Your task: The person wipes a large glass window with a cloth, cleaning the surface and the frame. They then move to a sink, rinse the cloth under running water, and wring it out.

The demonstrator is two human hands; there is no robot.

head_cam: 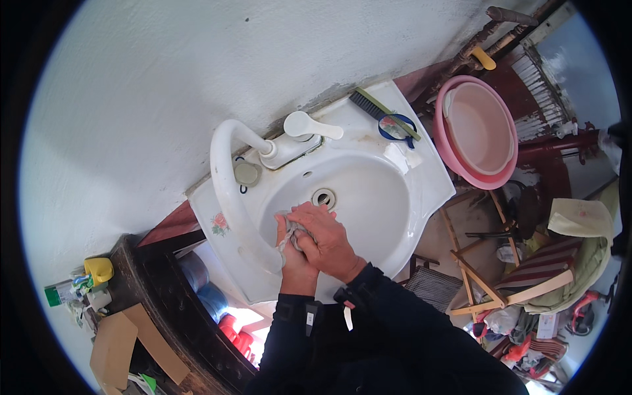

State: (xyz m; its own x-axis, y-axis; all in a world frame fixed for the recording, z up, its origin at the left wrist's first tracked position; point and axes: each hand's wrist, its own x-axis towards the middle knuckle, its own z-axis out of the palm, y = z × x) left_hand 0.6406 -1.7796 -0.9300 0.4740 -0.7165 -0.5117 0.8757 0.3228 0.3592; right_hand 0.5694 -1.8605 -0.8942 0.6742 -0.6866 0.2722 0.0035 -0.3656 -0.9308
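Note:
Both hands are together over the near left part of a white ceramic washbasin [375, 207], close to its drain [323, 198]. My left hand [296, 261] lies underneath, holding a greyish wet cloth [292, 231] that looks twisted. Pressing on the same cloth from above and the right is my right hand [326, 242], its fingers bent. The curved white faucet spout [229, 187] ends right beside my left hand; whether water runs from it cannot be told. Behind the basin is the faucet's white lever [313, 126].
A green scrub brush [385, 112] and a blue-rimmed round item [395, 127] rest on the basin's back right corner. A soap bar [247, 174] sits left of the faucet. Pink plastic basins [479, 131] stand at right, above a folding wooden chair [523, 281]. Dark wooden furniture [182, 306] stands at left.

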